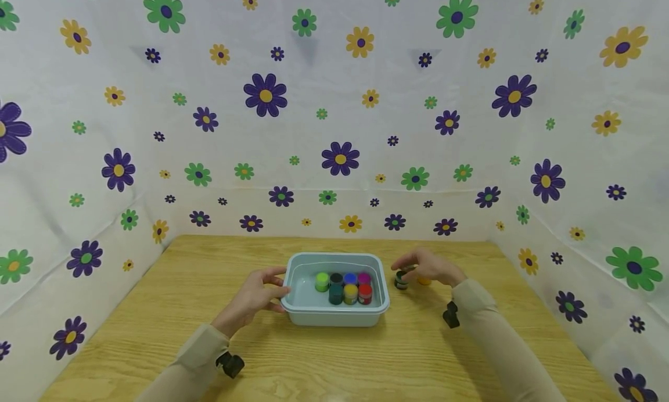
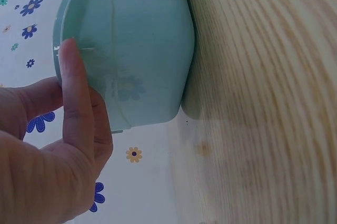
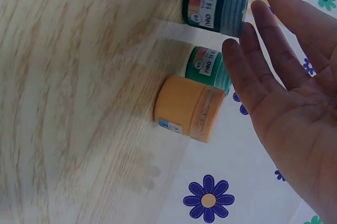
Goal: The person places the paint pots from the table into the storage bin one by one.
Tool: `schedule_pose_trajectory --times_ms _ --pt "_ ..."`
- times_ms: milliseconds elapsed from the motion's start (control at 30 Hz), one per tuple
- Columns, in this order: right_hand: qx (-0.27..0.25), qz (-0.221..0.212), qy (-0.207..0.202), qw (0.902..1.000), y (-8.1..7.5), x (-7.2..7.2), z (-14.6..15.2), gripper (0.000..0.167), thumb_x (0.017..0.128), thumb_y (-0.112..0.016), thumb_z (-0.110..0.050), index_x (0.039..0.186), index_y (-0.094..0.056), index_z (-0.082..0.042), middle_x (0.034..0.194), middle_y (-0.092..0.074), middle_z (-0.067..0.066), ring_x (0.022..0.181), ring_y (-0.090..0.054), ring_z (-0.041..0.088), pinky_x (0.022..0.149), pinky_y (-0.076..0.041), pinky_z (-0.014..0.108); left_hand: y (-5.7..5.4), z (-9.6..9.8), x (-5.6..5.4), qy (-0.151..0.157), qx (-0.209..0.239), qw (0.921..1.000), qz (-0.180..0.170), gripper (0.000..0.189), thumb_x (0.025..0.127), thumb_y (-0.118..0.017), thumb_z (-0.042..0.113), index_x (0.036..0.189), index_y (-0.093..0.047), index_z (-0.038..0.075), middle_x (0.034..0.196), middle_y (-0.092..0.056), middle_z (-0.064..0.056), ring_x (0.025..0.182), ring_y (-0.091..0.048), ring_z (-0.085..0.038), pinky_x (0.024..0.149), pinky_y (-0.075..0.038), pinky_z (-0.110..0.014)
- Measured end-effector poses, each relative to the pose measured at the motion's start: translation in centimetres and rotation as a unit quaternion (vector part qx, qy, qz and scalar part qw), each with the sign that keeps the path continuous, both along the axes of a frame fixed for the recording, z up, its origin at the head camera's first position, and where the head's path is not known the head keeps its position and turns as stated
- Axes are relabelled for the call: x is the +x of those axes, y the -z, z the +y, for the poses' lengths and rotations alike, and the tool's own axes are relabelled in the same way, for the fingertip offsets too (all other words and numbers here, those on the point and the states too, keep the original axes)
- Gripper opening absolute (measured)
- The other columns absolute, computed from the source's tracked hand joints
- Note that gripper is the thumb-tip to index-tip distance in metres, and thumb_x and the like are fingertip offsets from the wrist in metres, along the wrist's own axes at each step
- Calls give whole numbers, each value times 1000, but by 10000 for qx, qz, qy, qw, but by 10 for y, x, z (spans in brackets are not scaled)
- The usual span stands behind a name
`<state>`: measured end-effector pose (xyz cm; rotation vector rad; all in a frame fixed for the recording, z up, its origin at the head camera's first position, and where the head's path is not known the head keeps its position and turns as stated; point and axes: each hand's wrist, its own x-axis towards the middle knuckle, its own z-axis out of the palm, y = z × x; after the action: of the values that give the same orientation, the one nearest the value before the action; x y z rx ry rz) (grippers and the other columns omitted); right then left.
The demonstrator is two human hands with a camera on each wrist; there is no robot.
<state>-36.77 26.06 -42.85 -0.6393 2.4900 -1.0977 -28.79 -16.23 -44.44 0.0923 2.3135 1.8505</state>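
A pale blue plastic tub (image 1: 334,319) stands on the table with several small paint jars inside, among them a lime green jar (image 1: 322,282) and a red jar (image 1: 364,294). At its left end my left hand (image 1: 256,294) holds the rim, fingers against the outer wall (image 2: 152,40). Right of the tub, my right hand (image 1: 430,266) hovers with fingers spread loosely beside the lid of a dark green paint jar (image 3: 215,6). Close by stand a green jar (image 3: 206,68) and an orange jar (image 3: 185,108). In the head view the hand hides the green one.
The wooden table (image 1: 334,367) reaches back to a white sheet (image 1: 334,210) printed with flowers, which also hangs along both sides. Black straps with small devices sit on the left wrist (image 1: 230,364) and right wrist (image 1: 451,315).
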Motion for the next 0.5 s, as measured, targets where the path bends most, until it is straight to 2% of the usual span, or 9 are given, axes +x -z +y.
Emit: schedule_pose_trajectory --times_ms 167,300,500 --pt "62 -129 -54 9999 3 -1 -1 39 83 -71 4 122 -65 1 128 -64 17 122 -56 36 110 -42 54 -1 0 1 0 -8 10000 12 55 89 -68 0 141 -50 4 109 -54 -18 75 -65 -22 60 -62 -39" --pt "279 21 -204 9994 7 -1 0 38 83 -71 4 121 -66 2 127 -63 18 120 -56 35 108 -44 52 0 0 0 47 -12 10000 4 56 89 -68 1 142 -49 4 110 -54 -19 75 -65 -23 61 -63 -38" --pt "387 -91 -36 9992 12 -1 -3 38 83 -71 5 120 -69 -5 126 -62 13 121 -56 34 107 -46 50 -1 0 1 51 -31 10000 -19 57 89 -68 -1 142 -49 4 110 -53 -20 74 -65 -23 60 -63 -39"
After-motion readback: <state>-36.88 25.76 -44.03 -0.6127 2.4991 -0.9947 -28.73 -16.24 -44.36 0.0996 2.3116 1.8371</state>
